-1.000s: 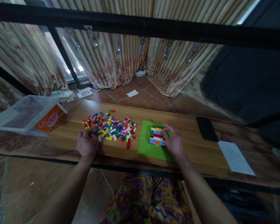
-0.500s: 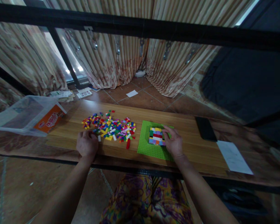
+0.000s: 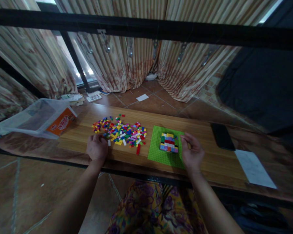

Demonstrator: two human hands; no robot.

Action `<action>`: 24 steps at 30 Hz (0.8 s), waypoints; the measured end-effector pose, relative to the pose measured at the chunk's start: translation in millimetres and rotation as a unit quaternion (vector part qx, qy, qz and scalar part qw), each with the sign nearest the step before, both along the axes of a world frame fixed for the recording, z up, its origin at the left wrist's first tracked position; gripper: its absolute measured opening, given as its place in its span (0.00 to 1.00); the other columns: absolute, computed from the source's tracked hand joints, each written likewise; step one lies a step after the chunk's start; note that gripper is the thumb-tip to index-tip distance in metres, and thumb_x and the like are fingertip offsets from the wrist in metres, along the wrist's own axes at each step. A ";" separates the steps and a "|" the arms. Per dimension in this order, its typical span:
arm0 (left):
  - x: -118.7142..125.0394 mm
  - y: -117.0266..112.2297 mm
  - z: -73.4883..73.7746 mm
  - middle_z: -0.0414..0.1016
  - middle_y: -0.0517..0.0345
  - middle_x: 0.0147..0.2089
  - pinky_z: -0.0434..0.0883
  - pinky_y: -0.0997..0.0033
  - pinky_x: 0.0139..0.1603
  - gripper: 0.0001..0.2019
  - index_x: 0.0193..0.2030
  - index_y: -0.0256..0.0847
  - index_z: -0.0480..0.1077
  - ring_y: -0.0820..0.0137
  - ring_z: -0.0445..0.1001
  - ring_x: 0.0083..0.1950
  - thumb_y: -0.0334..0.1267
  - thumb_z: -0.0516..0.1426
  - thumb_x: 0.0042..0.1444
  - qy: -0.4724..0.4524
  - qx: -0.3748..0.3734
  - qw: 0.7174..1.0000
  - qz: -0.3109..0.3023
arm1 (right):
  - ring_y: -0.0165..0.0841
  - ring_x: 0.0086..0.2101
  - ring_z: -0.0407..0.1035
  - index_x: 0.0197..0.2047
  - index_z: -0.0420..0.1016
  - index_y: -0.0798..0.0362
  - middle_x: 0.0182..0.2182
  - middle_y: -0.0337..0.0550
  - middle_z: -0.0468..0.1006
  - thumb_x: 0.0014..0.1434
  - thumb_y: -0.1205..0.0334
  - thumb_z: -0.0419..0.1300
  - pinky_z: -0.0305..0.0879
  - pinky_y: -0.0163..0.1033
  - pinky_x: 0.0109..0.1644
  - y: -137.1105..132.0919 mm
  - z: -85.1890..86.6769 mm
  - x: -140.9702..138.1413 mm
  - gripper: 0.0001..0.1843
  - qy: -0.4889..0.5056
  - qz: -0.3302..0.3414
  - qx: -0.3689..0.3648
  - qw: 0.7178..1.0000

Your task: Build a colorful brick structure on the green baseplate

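Observation:
A green baseplate (image 3: pixel 157 152) lies on the wooden table (image 3: pixel 210 162). On it stands a small block of bricks in coloured rows (image 3: pixel 169 142). My right hand (image 3: pixel 191 153) rests at the plate's right edge, just apart from the block, fingers curled loosely with nothing visible in them. A heap of small loose bricks (image 3: pixel 122 131) lies left of the plate, and a red brick (image 3: pixel 138 149) sits at its near edge. My left hand (image 3: pixel 97 148) lies on the table at the heap's near left side, fingers curled under, beside a white brick (image 3: pixel 109 142).
A clear plastic tub (image 3: pixel 36 117) with an orange label lies on its side at the table's left end. A black phone (image 3: pixel 223 136) and a white sheet of paper (image 3: pixel 254 168) lie to the right. Curtains and a dark rail stand behind.
My right hand has drawn back from the brick block to the plate's right edge. The view has shifted slightly. My left hand stays where it was.

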State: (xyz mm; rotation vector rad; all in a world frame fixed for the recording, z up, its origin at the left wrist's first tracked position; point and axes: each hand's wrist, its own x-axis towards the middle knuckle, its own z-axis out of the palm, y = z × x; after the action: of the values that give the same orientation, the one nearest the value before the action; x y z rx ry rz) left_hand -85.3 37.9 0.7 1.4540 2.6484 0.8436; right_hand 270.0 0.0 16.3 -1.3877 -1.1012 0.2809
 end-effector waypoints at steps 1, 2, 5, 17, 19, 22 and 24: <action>0.2 -0.1 0.2 0.73 0.47 0.49 0.67 0.64 0.42 0.13 0.44 0.41 0.75 0.59 0.72 0.47 0.36 0.51 0.57 0.000 -0.002 1.000 0.001 | 0.37 0.40 0.76 0.45 0.77 0.53 0.38 0.48 0.82 0.59 0.53 0.60 0.69 0.49 0.52 -1.7 2.4 -7.4 0.15 -0.011 0.014 -0.004 1.000; 0.5 -0.2 0.4 0.73 0.47 0.49 0.67 0.65 0.41 0.13 0.44 0.41 0.75 0.59 0.72 0.47 0.35 0.52 0.57 0.001 -0.003 1.000 0.001 | 0.37 0.41 0.76 0.44 0.77 0.52 0.39 0.47 0.82 0.60 0.53 0.59 0.70 0.48 0.52 -3.5 4.8 -15.9 0.14 -0.026 0.034 -0.011 0.999; 1.0 -0.1 0.6 0.73 0.47 0.49 0.67 0.65 0.41 0.12 0.43 0.41 0.75 0.60 0.72 0.47 0.35 0.52 0.57 0.002 -0.001 1.000 0.000 | 0.37 0.43 0.74 0.43 0.78 0.49 0.41 0.45 0.81 0.62 0.56 0.57 0.69 0.46 0.51 -7.1 11.2 -45.4 0.11 -0.090 0.122 -0.040 0.988; -1.1 0.2 -4.2 0.73 0.49 0.47 0.67 0.66 0.41 0.12 0.42 0.41 0.75 0.62 0.72 0.46 0.36 0.51 0.58 0.003 0.007 1.000 -0.003 | 0.38 0.38 0.71 0.35 0.80 0.49 0.34 0.44 0.78 0.60 0.66 0.57 0.65 0.43 0.47 34.9 -7.2 -116.0 0.09 -0.287 0.229 -0.137 0.920; -1.8 0.3 -5.5 0.73 0.49 0.47 0.67 0.67 0.41 0.12 0.42 0.41 0.75 0.62 0.72 0.45 0.36 0.51 0.59 0.004 0.007 1.000 -0.004 | 0.38 0.38 0.70 0.33 0.80 0.48 0.34 0.44 0.78 0.60 0.66 0.57 0.65 0.42 0.47 41.1 -9.6 -120.8 0.10 -0.304 0.233 -0.146 0.912; -2.5 0.5 -6.6 0.73 0.49 0.46 0.67 0.67 0.42 0.12 0.42 0.41 0.75 0.62 0.72 0.45 0.36 0.51 0.59 0.006 0.010 1.000 -0.006 | 0.37 0.37 0.69 0.30 0.79 0.48 0.34 0.44 0.77 0.60 0.67 0.57 0.64 0.41 0.45 46.1 -10.6 -125.7 0.11 -0.316 0.239 -0.155 0.905; -2.4 0.4 -6.2 0.73 0.49 0.46 0.67 0.67 0.41 0.12 0.42 0.41 0.75 0.62 0.72 0.45 0.36 0.51 0.59 0.005 0.009 1.000 -0.004 | 0.37 0.36 0.69 0.29 0.79 0.48 0.33 0.44 0.77 0.59 0.67 0.58 0.64 0.40 0.43 47.7 -10.1 -127.9 0.10 -0.321 0.237 -0.161 0.903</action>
State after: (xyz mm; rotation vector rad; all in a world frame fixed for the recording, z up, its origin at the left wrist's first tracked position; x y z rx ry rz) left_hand -87.7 38.3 -5.5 1.4767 2.6473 0.8626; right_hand 142.2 47.8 6.3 -1.5312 -2.0257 0.3788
